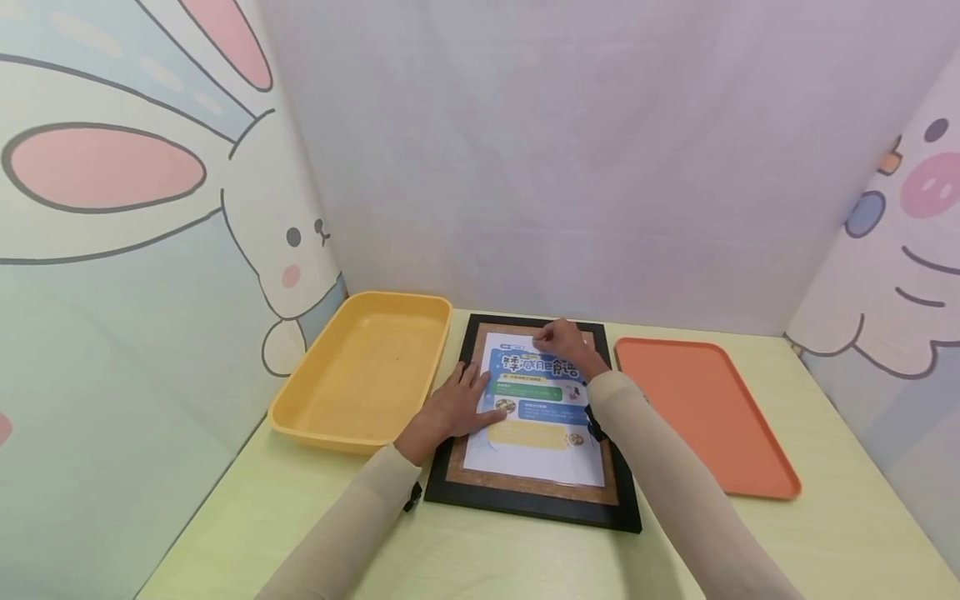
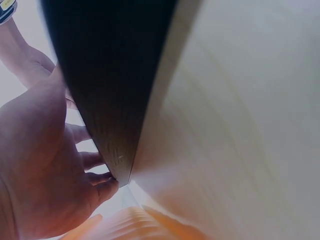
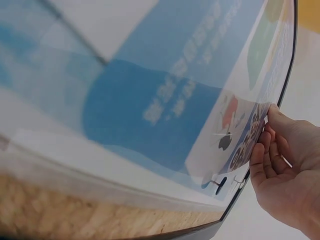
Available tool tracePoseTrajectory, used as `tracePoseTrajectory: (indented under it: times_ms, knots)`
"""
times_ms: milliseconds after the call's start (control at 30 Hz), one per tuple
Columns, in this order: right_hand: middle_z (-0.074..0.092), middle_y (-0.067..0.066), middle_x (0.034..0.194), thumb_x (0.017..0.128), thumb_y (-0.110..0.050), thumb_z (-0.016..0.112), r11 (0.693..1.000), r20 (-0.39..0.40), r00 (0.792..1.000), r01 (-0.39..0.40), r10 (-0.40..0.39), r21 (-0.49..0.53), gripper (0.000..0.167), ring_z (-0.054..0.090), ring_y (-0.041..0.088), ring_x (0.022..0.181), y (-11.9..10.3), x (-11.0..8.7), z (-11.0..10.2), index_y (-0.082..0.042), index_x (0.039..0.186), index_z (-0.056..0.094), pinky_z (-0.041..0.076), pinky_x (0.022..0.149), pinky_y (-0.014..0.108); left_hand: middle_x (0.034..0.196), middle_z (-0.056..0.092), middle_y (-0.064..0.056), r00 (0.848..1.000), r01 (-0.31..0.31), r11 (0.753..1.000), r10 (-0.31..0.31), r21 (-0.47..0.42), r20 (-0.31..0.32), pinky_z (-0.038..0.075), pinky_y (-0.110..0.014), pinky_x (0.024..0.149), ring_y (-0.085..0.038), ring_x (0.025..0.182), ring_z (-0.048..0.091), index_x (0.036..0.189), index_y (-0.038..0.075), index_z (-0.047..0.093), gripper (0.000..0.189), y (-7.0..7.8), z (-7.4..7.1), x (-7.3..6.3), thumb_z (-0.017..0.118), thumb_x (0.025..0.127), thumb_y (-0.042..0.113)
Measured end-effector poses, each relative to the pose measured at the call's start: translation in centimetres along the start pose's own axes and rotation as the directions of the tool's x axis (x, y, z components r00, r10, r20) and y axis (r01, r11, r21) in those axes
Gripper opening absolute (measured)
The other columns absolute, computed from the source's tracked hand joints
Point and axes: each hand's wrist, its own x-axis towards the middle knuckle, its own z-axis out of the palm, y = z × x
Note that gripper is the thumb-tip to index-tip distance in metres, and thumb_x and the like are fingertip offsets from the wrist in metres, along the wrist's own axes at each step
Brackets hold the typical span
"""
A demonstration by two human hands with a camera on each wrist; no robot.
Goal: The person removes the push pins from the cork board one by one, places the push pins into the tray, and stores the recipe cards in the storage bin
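Note:
A printed poster [image 1: 525, 454] under a clear sheet lies on a cork board [image 1: 540, 489] with a black frame [image 1: 525, 514]. My left hand [image 1: 459, 407] rests over the board's left side, fingers spread across the poster's edge. In the left wrist view, that hand's fingers [image 2: 92, 159] lie along the dark frame edge [image 2: 112, 75]. My right hand [image 1: 564, 342] is at the poster's top, thumb and curled fingertips against the sheet. The right wrist view shows its fingers [image 3: 258, 155] bent; whatever lies between the tips is hidden. A small dark pin-like piece [image 3: 220, 186] shows near the poster's corner.
A deep yellow tray [image 1: 360, 437] stands left of the board, close to my left forearm. On the right lies a flat orange tray [image 1: 720, 417], partly behind my right sleeve. A pale curtain-like wall [image 1: 540, 167] rises behind the table [image 1: 480, 558], with cartoon-printed sides.

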Motion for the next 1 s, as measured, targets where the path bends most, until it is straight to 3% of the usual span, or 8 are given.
tracePoseTrajectory:
  times_ms: [600, 1000]
  knots:
    - [0.073, 0.014, 0.105, 0.101, -0.011, 0.069, 1.000, -0.002, 1.000, 0.007, -0.007, -0.026, 0.016, 0.062, 0.026, 0.091, -0.1, -0.3, -0.2, -0.001, 0.109, 0.079, 0.050, 0.086, 0.040, 0.172, 0.021, -0.012, 1.000, -0.003, 1.000, 0.003, -0.007, 0.007, 0.030, -0.052, 0.122, -0.038, 0.158, 0.018, 0.165, 0.016, 0.030, 0.094, 0.1, 0.0, 0.1, 0.046, 0.096, 0.077]
    - [0.075, 0.013, 0.108, 0.099, -0.017, 0.073, 1.000, -0.037, 0.999, 0.029, -0.030, -0.009, 0.019, 0.069, 0.027, 0.099, 0.1, -1.2, -0.2, -0.002, 0.111, 0.078, 0.054, 0.093, 0.045, 0.172, 0.021, -0.013, 1.000, -0.001, 1.000, 0.001, 0.006, 0.013, 0.032, -0.052, 0.121, -0.038, 0.157, 0.019, 0.166, 0.017, 0.029, 0.095, -0.1, 0.1, 0.1, 0.043, 0.095, 0.080]
